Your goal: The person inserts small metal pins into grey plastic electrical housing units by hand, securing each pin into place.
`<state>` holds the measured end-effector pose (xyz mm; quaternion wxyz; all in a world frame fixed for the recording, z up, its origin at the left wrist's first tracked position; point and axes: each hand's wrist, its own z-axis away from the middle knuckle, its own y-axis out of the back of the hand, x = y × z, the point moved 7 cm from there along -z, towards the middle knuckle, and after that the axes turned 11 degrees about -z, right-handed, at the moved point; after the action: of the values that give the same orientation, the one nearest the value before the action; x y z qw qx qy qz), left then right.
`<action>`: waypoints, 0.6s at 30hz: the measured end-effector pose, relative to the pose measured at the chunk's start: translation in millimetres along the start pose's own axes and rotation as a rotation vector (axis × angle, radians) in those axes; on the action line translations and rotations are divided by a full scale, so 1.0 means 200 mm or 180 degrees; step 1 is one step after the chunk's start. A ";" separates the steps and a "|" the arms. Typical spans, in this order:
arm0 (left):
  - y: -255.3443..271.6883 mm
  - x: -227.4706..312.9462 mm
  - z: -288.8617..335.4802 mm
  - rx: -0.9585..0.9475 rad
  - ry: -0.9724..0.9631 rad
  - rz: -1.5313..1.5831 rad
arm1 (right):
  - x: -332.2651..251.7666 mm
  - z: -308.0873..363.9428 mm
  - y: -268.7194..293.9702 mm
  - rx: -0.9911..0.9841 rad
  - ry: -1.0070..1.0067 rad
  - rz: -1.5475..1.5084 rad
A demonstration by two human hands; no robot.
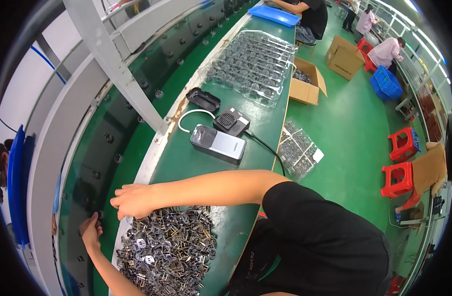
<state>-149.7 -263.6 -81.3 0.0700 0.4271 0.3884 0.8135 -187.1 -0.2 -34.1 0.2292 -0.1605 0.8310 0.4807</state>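
My left hand (91,231) reaches over the green conveyor belt, its fingers curled and its thumb pointing up beside a small dark part (99,214). Whatever those fingers hold is too small to tell. Across the white ledge my right hand (133,201) is bent with its fingers closed, and its fingertips hide anything in them. Just below that hand spreads a heap of small metal-pronged dark parts (171,251), with a few white pieces among them, on the green bench.
Ahead on the bench (174,160) lie a grey power bank (218,143), a black cabled device (232,121), a black case (203,99), clear part trays (255,66) and a blue tray (274,16). A grey post (119,69) rises beside the belt. Cartons (305,92) and red stools (398,178) stand rightward.
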 end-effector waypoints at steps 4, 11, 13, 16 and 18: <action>0.09 0.13 0.29 0.0278 -0.0375 0.1082 | 0.06 -0.04 -0.05 -0.0395 -0.0066 0.0075; 0.14 0.31 0.88 0.0280 -0.1492 0.1255 | 0.11 -0.02 0.02 -0.0205 -0.0102 -0.0268; 0.13 0.30 0.97 0.0268 -0.1606 0.1189 | 0.03 -0.01 0.10 0.0349 0.0030 -0.0594; -0.01 0.42 1.01 0.0164 -0.1695 0.1206 | -0.06 0.09 0.26 0.0714 -0.0190 -0.1391; -0.08 0.45 1.02 0.0361 -0.1688 0.1184 | -0.13 0.13 0.28 0.0847 -0.0442 -0.2306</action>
<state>-57.2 -95.1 33.1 -0.0050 0.6909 0.3166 0.6499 -186.9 51.4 9.9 0.4585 -0.3794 0.7582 0.2664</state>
